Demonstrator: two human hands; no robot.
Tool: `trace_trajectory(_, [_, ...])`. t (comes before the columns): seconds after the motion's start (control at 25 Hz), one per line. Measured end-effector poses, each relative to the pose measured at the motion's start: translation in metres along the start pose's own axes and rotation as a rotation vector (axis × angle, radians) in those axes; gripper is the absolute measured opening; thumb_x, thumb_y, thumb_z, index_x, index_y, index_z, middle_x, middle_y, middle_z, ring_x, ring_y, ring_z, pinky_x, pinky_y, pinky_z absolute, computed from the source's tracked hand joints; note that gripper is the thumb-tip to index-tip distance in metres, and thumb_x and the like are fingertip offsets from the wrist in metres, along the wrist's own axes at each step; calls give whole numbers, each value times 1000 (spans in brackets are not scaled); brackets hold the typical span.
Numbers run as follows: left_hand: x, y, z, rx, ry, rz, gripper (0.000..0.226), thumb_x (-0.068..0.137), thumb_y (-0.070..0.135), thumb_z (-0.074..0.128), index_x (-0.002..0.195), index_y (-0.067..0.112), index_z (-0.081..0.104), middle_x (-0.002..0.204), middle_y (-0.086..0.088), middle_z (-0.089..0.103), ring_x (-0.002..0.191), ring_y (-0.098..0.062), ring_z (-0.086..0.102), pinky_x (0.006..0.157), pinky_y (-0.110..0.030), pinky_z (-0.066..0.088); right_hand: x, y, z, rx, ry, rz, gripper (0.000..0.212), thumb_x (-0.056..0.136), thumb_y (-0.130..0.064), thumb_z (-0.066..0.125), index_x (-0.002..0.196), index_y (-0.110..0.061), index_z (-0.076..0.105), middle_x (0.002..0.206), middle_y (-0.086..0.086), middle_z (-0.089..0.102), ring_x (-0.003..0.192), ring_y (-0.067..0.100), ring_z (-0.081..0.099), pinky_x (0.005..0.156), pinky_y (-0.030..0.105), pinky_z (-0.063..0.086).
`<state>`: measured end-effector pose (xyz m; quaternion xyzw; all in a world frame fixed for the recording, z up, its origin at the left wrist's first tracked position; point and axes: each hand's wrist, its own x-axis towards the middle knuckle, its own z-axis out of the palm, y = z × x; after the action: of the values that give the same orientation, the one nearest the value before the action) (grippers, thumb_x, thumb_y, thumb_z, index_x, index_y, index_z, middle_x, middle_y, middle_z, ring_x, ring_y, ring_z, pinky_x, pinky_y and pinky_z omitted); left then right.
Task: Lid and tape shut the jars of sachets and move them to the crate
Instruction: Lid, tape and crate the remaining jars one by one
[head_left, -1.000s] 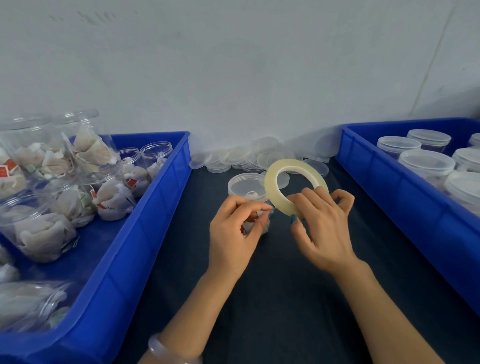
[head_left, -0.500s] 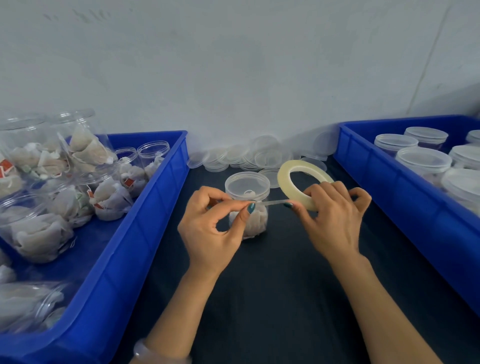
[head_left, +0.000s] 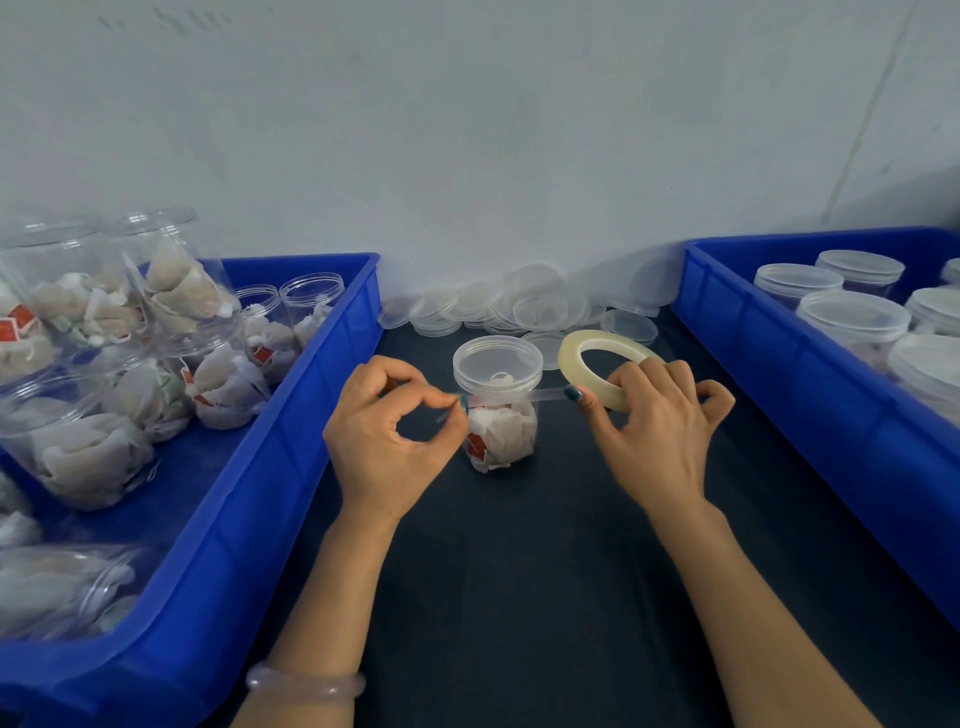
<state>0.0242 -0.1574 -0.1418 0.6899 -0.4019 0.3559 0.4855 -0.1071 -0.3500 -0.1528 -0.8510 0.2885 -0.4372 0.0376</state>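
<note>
Indoors, dark tabletop (head_left: 519, 597), pale wall (head_left: 467, 156): 1 lidded clear plastic jar (head_left: 501, 436) between 2 blue plastic crates (head_left: 291, 415) (head_left: 779, 364); left hand (head_left: 384, 441) pinches the tape strip (head_left: 540, 396), right hand (head_left: 660, 431) grips 1 yellowish tape roll (head_left: 576, 348).

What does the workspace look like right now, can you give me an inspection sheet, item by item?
Surface: dark table mat, with a lidded jar of sachets standing mid-table.
Job's things: tape strip drawn from the tape roll across the jar front under its lid, contact unclear; left crate holds open jars; right crate holds lidded jars.
Clutter: loose lids heaped at the back.
Hands: left hand pinches the strip's end; right hand holds the roll.
Cables: nothing seen.
Surroundings: pale wall; bracelet on the left wrist.
</note>
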Motion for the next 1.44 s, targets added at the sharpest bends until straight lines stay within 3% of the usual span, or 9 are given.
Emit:
trace_trajectory(0.32, [-4,-6,4,6,-41,-108,22,78,34,69,75,13,74,87,0,61,75,-18,58,58,-39,50,3,-7,10,-20,-27,15,52,91,-62,36,84,-17,62,91,0,60,91,23,49,83,40,22])
trace_trajectory(0.52, [-4,-16,10,-18,-61,-210,10,79,28,80,79,24,71,94,10,58,75,-8,54,62,-18,42,5,-8,16,-3,-7,34,59,91,-65,27,84,-18,61,89,-1,60,89,22,50,83,39,21])
trace_trajectory(0.68, [1,-22,23,-222,-167,-396,20,81,22,79,84,31,62,97,12,62,81,-3,61,68,-12,44,6,-6,21,29,-11,50,52,95,-62,37,88,-17,63,88,0,60,87,23,50,83,40,21])
trace_trajectory(0.84, [2,-21,31,-418,-220,-708,15,93,16,67,100,28,61,105,14,65,96,-2,64,85,-26,55,7,-8,22,48,20,70,52,90,-63,39,88,-17,63,84,-2,59,84,22,51,81,38,21])
trace_trajectory(0.92, [-4,-16,33,-450,-148,-667,14,98,18,59,110,25,60,114,14,64,107,-8,64,92,-33,55,7,-10,21,46,9,69,51,89,-63,39,87,-17,62,82,-3,57,84,22,51,81,38,20])
trace_trajectory(1.08, [-7,10,48,-484,-370,-569,98,71,64,75,150,27,30,140,26,46,129,9,45,100,-11,41,7,-11,21,64,-7,65,40,90,-59,58,83,-20,58,78,-6,52,77,19,50,83,38,21])
trace_trajectory(1.16, [-2,18,60,-447,-429,-608,115,60,61,85,151,29,24,138,21,46,125,6,48,97,-12,42,7,-11,18,68,-38,53,43,89,-64,52,82,-22,55,76,-10,50,68,14,46,89,38,23])
trace_trajectory(1.32, [4,7,62,-500,-310,-657,79,54,47,87,124,30,53,116,17,63,109,4,60,84,-13,50,7,0,12,159,-159,-84,40,95,-51,26,90,-22,54,85,-9,50,76,13,48,86,34,21])
trace_trajectory(1.44, [6,-7,48,-593,-331,-651,68,53,46,85,114,32,58,110,15,67,101,7,63,78,-10,50,8,4,9,103,-165,-202,35,97,-44,27,94,-24,55,90,-11,49,86,13,50,84,33,18])
